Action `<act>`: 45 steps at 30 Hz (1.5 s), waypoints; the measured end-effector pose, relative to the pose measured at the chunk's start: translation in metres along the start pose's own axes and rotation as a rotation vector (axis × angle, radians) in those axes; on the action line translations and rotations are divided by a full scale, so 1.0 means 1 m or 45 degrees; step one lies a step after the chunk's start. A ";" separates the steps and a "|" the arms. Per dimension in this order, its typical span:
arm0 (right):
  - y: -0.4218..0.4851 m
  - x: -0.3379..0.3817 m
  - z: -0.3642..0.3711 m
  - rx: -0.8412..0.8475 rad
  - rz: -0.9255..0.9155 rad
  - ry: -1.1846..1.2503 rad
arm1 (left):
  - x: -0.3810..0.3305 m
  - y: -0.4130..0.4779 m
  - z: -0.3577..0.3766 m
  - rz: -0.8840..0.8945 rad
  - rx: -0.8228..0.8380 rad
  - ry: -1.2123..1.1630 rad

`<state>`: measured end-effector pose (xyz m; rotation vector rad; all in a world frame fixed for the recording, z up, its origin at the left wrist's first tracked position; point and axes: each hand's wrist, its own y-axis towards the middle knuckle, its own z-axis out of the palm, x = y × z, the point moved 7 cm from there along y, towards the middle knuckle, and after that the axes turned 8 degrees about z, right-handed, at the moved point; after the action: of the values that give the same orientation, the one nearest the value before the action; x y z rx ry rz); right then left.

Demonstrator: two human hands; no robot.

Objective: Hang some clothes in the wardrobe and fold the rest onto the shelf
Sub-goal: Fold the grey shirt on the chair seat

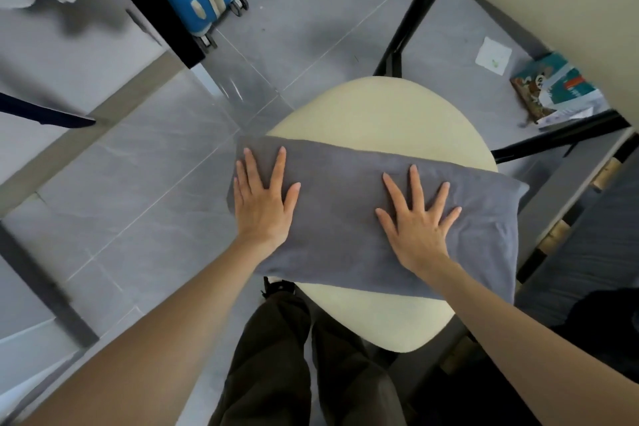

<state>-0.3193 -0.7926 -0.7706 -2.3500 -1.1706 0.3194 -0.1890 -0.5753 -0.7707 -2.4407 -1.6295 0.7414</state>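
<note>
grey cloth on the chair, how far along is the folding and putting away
Done: the grey cloth lies folded into a flat strip across the cream chair seat. In hand: the left hand and right hand press flat on it with spread fingers. Left: it is not yet on a shelf, and no hung clothes are clearly visible.

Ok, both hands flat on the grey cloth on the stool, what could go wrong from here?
1. The folded grey cloth overhangs the cream stool at both ends; it may slide to the floor when the pressing stops.
2. The left hand and right hand lie open with no grip, so lifting carelessly could undo the fold.
</note>
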 end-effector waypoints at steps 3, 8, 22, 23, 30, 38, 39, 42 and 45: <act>-0.003 0.033 -0.023 -0.111 -0.228 -0.034 | 0.026 -0.008 -0.009 -0.223 -0.018 -0.279; 0.022 0.080 -0.045 -0.142 -0.313 0.101 | 0.058 -0.012 -0.015 -0.303 -0.019 -0.580; 0.061 0.084 -0.064 -0.007 -0.268 0.171 | 0.027 0.012 -0.055 0.005 -0.305 -0.116; 0.064 0.079 -0.066 -0.006 -0.223 0.213 | 0.024 0.024 -0.060 0.002 -0.322 -0.128; 0.074 0.021 -0.073 0.018 0.230 0.412 | -0.018 0.067 -0.075 -0.078 -0.430 -0.309; 0.059 -0.049 -0.061 0.010 0.678 0.705 | -0.032 -0.023 0.002 -0.656 -0.136 -0.947; 0.058 -0.052 -0.058 0.029 0.692 0.748 | -0.039 -0.027 0.011 -0.656 -0.093 -0.985; 0.058 -0.054 -0.054 0.084 0.672 0.805 | -0.062 -0.027 0.021 -0.652 -0.061 -1.016; 0.064 -0.054 -0.055 0.120 0.634 0.867 | -0.078 -0.022 0.027 -0.731 -0.040 -1.036</act>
<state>-0.2855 -0.8862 -0.7580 -2.3418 -0.2465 -0.2531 -0.2431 -0.6406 -0.7603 -1.5656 -2.4251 1.7015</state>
